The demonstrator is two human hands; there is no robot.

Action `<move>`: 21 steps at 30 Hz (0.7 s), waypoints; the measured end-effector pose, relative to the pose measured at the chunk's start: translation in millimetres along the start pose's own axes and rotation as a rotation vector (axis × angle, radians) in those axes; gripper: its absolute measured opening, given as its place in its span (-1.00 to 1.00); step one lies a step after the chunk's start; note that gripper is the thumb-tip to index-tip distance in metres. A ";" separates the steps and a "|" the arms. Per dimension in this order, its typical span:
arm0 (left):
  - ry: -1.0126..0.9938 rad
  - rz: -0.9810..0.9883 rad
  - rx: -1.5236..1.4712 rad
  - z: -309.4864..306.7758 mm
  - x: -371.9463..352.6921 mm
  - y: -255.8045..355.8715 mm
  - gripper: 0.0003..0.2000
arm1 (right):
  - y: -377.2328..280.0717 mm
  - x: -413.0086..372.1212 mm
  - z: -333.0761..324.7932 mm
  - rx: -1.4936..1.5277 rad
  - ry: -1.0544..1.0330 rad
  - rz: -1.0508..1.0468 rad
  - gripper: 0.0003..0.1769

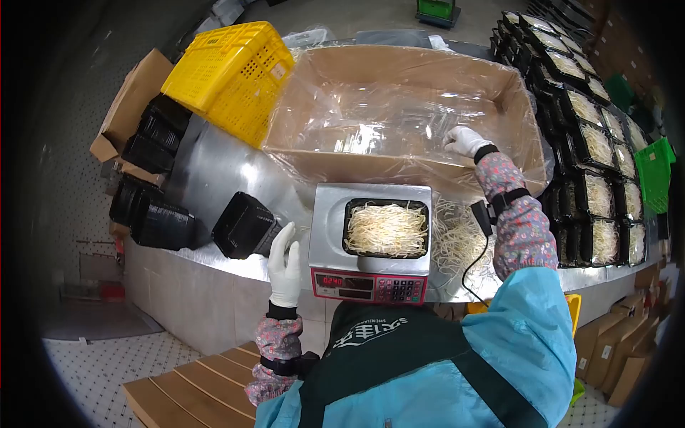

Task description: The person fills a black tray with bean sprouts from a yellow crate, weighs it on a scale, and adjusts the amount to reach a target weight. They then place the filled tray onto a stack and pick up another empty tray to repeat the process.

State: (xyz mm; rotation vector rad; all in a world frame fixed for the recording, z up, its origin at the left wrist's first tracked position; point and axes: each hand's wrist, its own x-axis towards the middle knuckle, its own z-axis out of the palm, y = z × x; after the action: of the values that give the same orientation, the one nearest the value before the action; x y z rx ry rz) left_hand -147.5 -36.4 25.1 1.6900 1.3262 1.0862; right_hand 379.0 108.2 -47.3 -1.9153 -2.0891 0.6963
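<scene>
My left hand [285, 269], in a white glove, hovers at the table's front edge with its fingers stretched out and nothing in it. Right by its fingertips lies a stack of black plastic trays [242, 227]. My right hand [465, 141], also gloved, is over the right part of a large carton [371, 170] lined with clear plastic. Its fingers are curled together; I cannot tell what is in them. Between my hands stands a digital scale [328, 228] reading 0240. On its plate rests a black tray [347, 246] filled with bean sprouts [387, 230].
Loose bean sprouts [460, 239] lie right of the scale. Filled trays [598, 196] are stacked along the right side. A yellow crate [232, 78] stands at the back left, with more black trays [163, 225] at the left edge. A black cable [471, 267] hangs from my right wrist strap.
</scene>
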 end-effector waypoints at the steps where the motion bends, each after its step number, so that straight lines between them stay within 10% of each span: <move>1: 0.021 -0.043 -0.063 -3.2 -0.1 0.2 -0.60 | -14.0 -12.6 -8.8 -0.033 0.083 0.034 -0.77; 6: 0.040 -0.057 -0.209 -9.2 12.8 21.0 -0.58 | -83.2 -82.5 -58.5 0.413 0.822 -0.132 -0.71; 11: -0.039 -0.007 -0.710 13.9 24.3 63.6 -0.52 | -181.6 -169.4 -67.7 0.629 0.493 -0.155 -0.73; 15: -0.271 -0.021 -0.617 48.5 15.2 86.1 -0.60 | -232.5 -188.5 -9.0 0.647 0.233 -0.312 -0.70; 21: -0.346 -0.103 -0.452 83.5 17.9 35.5 -0.72 | -191.8 -198.3 47.4 0.906 0.269 0.038 -0.71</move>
State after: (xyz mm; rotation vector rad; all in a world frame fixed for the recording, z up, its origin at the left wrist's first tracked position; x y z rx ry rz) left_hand -55.4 -29.6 28.1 1.3769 0.8605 0.8997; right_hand 213.7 -102.5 34.2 -1.4102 -1.2332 1.0746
